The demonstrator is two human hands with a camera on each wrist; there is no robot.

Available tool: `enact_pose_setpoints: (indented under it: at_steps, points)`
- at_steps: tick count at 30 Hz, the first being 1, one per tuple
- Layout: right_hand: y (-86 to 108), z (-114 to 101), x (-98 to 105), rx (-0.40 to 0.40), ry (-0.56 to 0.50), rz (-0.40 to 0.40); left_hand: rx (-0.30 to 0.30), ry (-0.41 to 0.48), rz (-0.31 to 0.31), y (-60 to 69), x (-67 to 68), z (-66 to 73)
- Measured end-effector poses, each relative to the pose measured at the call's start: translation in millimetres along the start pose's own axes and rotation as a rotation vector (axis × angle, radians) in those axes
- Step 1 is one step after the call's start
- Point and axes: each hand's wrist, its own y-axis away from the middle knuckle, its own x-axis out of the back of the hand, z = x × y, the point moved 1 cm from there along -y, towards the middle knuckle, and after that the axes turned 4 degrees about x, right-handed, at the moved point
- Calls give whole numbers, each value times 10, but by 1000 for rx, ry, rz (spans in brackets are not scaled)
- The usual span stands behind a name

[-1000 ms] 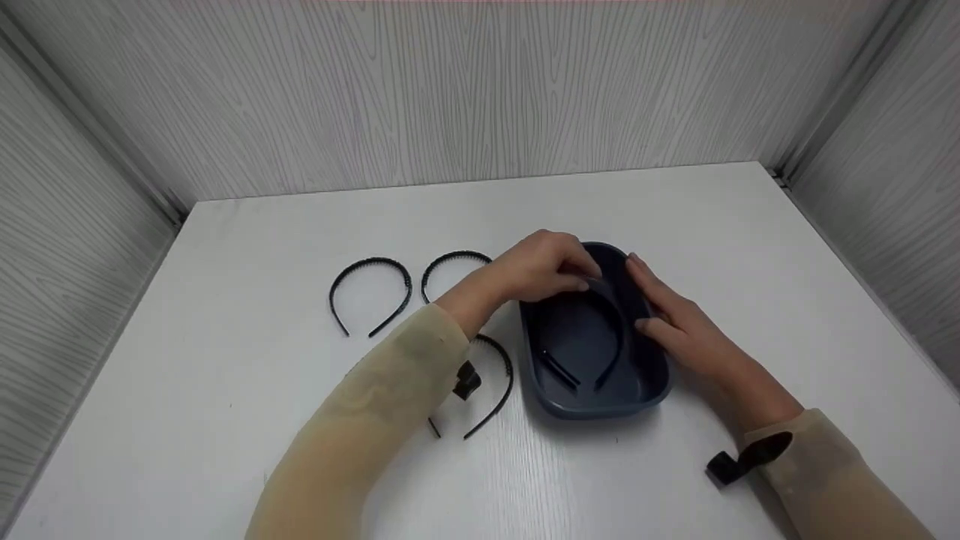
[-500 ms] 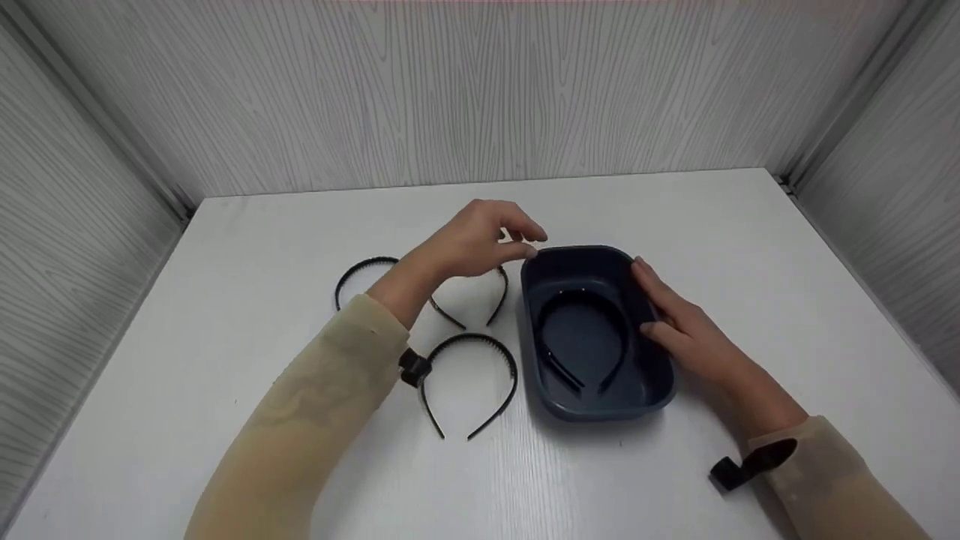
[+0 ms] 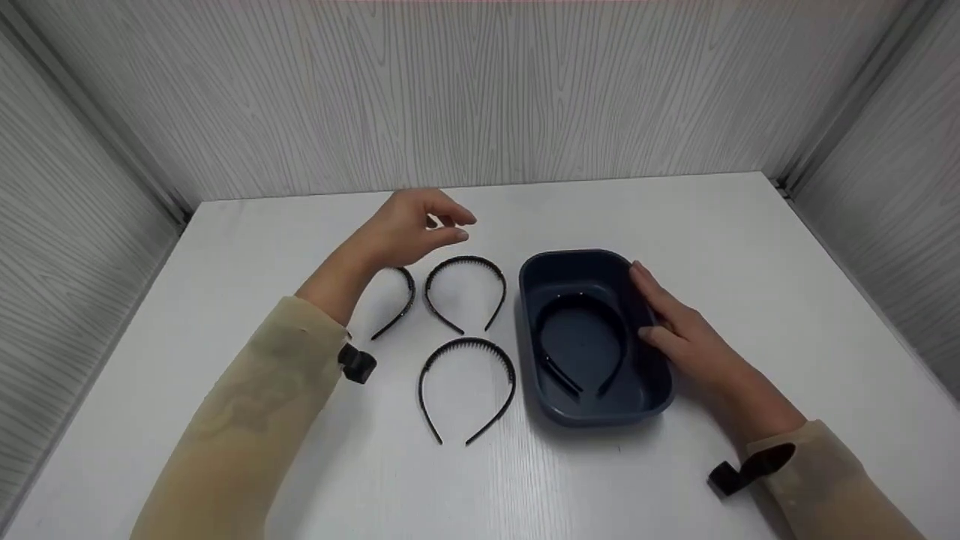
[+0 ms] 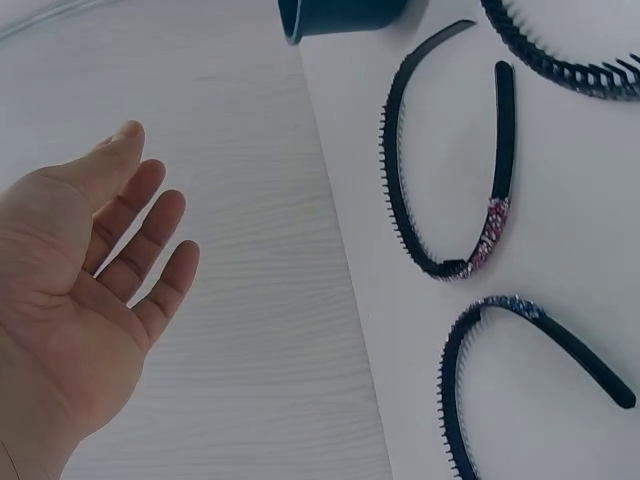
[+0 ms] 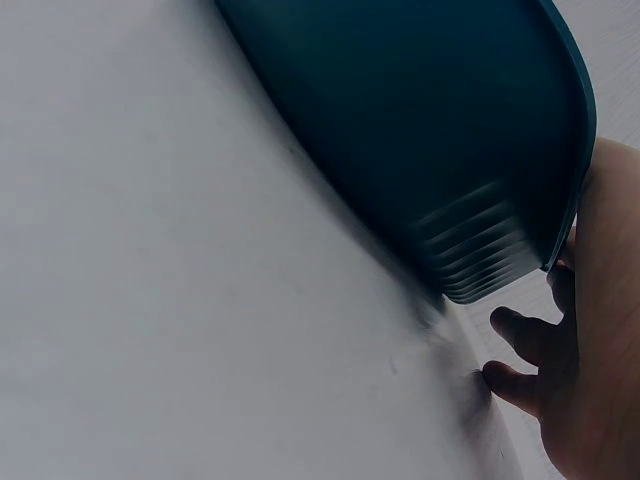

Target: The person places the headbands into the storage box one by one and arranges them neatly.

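My left hand [image 3: 411, 226] hovers above the table behind the headbands, its fingers loosely bent and nothing between them. Beneath its wrist lies a black headband [image 3: 411, 294], partly hidden. Two more toothed headbands, a back one [image 3: 466, 259] and a front one [image 3: 513, 373], lie left of a dark blue plastic bin [image 3: 600, 418]. In the left wrist view, one headband carries pinkish glitter [image 4: 490, 235] and another bluish glitter [image 4: 515, 305]. Inside the bin rests a dark headband [image 3: 624, 337]; doubled ends suggest a second. My right hand [image 3: 690, 341] grips the bin's right rim, thumb over its inner edge.
The white table [image 3: 757, 262] meets a grey wood-grain panel [image 3: 480, 90] at the back, with similar panels at both sides. A black wrist mount [image 3: 356, 364] juts from the left sleeve, and another mount [image 3: 727, 478] from the right.
My left hand has left the headband in the bin and moved left, out over the headbands on the table. My right hand keeps its hold on the bin, which has barely shifted.
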Motion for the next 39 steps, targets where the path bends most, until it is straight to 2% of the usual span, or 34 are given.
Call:
enact_pose_setpoints:
  at_steps: [7,13,19,22,31,39]
  points:
    - [17,-35,-12,23,-4,14,103,22,29,146,141,-296]
    - [37,-47,-25,35,-13,25,210,11,23,244,212,-555]
    - [60,-42,-41,-3,-2,3,247,-5,6,325,234,-818]
    - [69,-32,-49,8,2,4,257,-16,-9,358,217,-935]
    - [60,-56,-45,35,4,7,347,-26,-38,420,146,-1162]
    - [50,-50,-47,36,14,27,371,-12,-47,420,117,-1277]
